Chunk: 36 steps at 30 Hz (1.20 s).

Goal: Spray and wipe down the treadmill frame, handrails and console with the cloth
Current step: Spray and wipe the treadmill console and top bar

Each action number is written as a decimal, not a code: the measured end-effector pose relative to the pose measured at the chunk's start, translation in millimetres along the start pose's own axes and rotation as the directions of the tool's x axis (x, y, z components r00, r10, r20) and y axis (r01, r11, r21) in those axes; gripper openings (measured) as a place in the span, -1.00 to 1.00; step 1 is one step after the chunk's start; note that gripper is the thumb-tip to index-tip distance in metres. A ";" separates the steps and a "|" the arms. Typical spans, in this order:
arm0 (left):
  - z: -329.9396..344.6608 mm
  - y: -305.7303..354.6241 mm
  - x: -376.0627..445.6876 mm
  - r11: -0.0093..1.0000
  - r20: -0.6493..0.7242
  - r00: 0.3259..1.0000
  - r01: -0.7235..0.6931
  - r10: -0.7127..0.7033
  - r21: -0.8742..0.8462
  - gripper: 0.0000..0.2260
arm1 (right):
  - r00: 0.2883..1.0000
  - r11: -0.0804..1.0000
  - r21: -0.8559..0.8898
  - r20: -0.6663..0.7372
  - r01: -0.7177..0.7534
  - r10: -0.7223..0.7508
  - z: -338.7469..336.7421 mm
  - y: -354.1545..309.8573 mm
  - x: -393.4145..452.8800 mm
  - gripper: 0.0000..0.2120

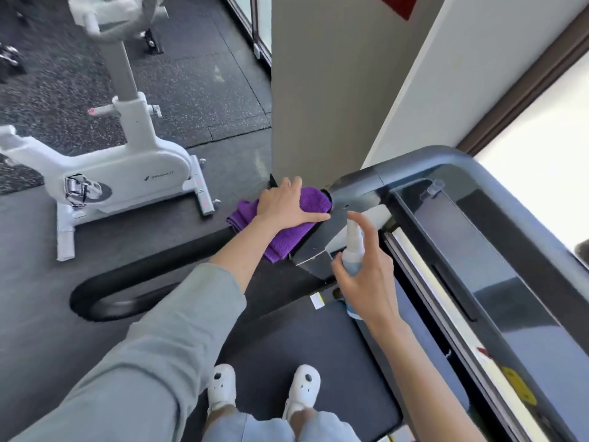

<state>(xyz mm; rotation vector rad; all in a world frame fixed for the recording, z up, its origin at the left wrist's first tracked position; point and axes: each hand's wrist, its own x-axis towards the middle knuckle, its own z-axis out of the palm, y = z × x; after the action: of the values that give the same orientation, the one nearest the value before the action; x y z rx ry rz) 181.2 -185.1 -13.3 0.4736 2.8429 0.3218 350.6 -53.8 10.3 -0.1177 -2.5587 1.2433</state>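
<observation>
My left hand presses a purple cloth onto the left handrail of the treadmill, where the rail meets the console frame. The cloth drapes over both sides of the rail. A small clear spray bottle with a white nozzle is gripped in my right hand, forefinger raised over the nozzle, pointing toward the joint beside the cloth. The dark glossy console runs along the right. I stand on the black treadmill belt in white shoes.
A white exercise bike stands on the speckled rubber floor to the left of the treadmill. A beige pillar rises just beyond the handrail. A bright window lies behind the console at the right.
</observation>
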 end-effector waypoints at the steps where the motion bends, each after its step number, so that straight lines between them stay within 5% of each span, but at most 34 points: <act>1: -0.1 7.9 3.3 1.000 -0.008 1.000 0.007 -0.007 -0.008 -0.15 | 1.000 1.000 -0.002 0.003 0.006 -0.006 -1.9 2.7 3.2 -0.34; 15: 6.4 -71.7 -58.1 0.988 -0.174 0.973 0.142 -0.149 -0.053 -0.28 | 0.993 0.999 0.003 0.105 0.050 -0.050 50.8 -26.8 31.3 -0.37; 26: 0.9 -221.5 -185.3 0.959 -0.303 0.911 0.281 -0.279 -0.037 -0.20 | 0.991 0.997 0.005 0.108 0.083 -0.083 106.1 -56.1 21.0 -0.36; 30: 5.4 -199.8 -175.5 0.941 -0.383 0.883 0.327 -0.271 0.088 -0.21 | 0.994 0.998 -0.001 0.085 0.067 -0.067 115.0 -56.6 18.7 -0.36; 36: 11.0 -128.1 -112.7 0.974 -0.276 0.946 0.204 -0.168 0.104 -0.29 | 0.999 1.000 -0.007 0.035 0.021 -0.021 105.8 -47.7 16.6 -0.36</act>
<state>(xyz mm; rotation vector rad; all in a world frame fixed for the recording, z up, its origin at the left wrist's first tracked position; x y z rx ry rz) 250.7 -339.9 -33.8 0.1924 3.1553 0.1744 306.0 -160.2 -10.5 -0.0716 -2.5873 1.2389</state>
